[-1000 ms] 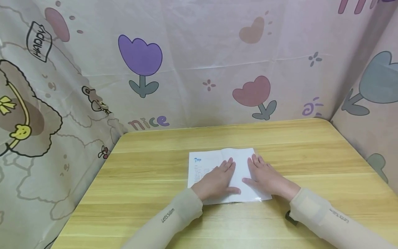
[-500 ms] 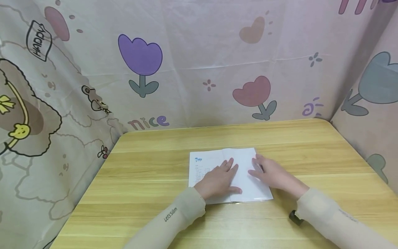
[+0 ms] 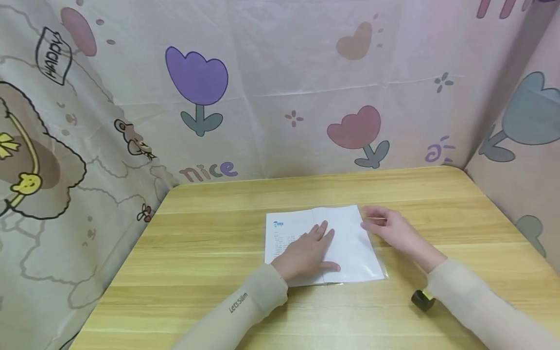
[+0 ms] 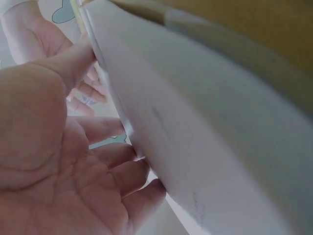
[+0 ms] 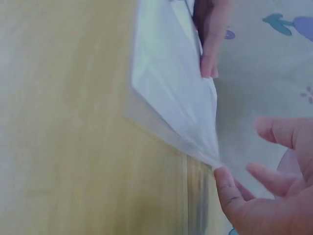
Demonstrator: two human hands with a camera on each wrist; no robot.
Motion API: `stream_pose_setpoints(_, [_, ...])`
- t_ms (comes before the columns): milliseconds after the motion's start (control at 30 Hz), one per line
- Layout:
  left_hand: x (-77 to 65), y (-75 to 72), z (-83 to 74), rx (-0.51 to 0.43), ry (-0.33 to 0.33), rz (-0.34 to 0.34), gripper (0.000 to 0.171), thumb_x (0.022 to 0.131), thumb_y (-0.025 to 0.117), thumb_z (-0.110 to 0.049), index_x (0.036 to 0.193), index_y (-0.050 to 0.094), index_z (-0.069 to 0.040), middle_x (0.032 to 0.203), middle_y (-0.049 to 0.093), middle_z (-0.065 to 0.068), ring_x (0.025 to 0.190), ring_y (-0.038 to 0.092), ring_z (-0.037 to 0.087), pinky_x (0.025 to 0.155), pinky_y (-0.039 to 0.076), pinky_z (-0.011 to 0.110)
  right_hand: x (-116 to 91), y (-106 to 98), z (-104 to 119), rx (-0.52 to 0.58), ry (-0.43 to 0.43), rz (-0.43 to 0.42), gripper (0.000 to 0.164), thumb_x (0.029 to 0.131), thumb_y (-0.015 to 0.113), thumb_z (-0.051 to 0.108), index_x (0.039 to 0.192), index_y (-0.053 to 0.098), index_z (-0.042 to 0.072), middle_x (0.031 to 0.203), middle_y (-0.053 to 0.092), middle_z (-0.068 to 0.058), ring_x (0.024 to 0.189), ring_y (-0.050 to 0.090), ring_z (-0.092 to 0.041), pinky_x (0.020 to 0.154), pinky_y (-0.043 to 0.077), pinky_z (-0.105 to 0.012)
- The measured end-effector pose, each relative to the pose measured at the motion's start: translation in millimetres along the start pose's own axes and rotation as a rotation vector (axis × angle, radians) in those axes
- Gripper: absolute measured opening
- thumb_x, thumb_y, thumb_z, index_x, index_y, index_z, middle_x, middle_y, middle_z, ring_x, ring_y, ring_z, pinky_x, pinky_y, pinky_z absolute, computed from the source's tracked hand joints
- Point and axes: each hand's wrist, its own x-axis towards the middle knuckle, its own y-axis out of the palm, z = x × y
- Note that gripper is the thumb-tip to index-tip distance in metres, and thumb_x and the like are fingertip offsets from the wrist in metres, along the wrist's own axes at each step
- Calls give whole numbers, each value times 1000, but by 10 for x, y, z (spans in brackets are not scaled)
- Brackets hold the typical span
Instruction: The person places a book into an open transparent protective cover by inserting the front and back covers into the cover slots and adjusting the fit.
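An open booklet [image 3: 350, 248] with white pages lies in the middle of the table in the head view. Printed text and a blue logo show on its left page, and clear plastic sticks out past the right edge. My left hand [image 3: 306, 255] rests on it with spread fingers across the fold. At the far right corner, my right hand [image 3: 395, 231] pinches the edge between thumb and a finger. The right wrist view shows that corner of the booklet [image 5: 181, 88] drawn to the fingertips [image 5: 225, 178], other fingers held away. In the left wrist view, fingertips [image 4: 154, 188] touch the paper.
The wooden table [image 3: 197, 311] reaches to a printed fabric backdrop [image 3: 271, 97] at the back and sides. A small dark object [image 3: 422, 300] sits at the right wrist, under the sleeve.
My right hand has moved from lying flat on the right page to its far right corner and pinches the edge there. That edge has shifted slightly outward. The left hand stays in place.
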Motion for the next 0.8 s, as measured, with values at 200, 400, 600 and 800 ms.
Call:
stream_pose_setpoints(200, [-13, 14, -1, -40, 15, -10, 89, 104, 65, -55, 172, 26, -14, 183, 10, 7, 169, 16, 27, 135, 26, 49, 7, -106, -86, 174, 117, 101, 69, 108, 64, 23, 157, 35, -15, 134, 65, -32, 110, 73, -28, 99, 63, -38])
stream_pose_setpoints(400, [-40, 15, 39, -93, 18, -22, 90, 104, 65, -53, 173, 20, -16, 183, 5, 6, 170, 12, 25, 136, 23, 48, -27, -104, -132, 261, 131, 334, 38, 111, 59, 18, 126, 61, -17, 96, 78, -8, 80, 76, -16, 75, 68, -34])
stream_pose_setpoints(600, [-25, 13, 71, -145, 30, -39, 92, 105, 62, -54, 173, 16, -12, 183, 1, 6, 170, 10, 24, 137, 22, 46, 0, -41, -103, 251, 96, 329, 38, 110, 61, 19, 124, 66, -16, 93, 80, -8, 80, 78, -17, 75, 68, -35])
stream_pose_setpoints(800, [-7, 10, 97, -182, 16, -36, 92, 105, 63, -54, 174, 15, -14, 183, 1, 3, 169, 13, 21, 136, 24, 45, 5, -19, -70, 225, 111, 276, 40, 110, 60, 21, 126, 66, -16, 90, 80, -5, 77, 76, -15, 72, 67, -33])
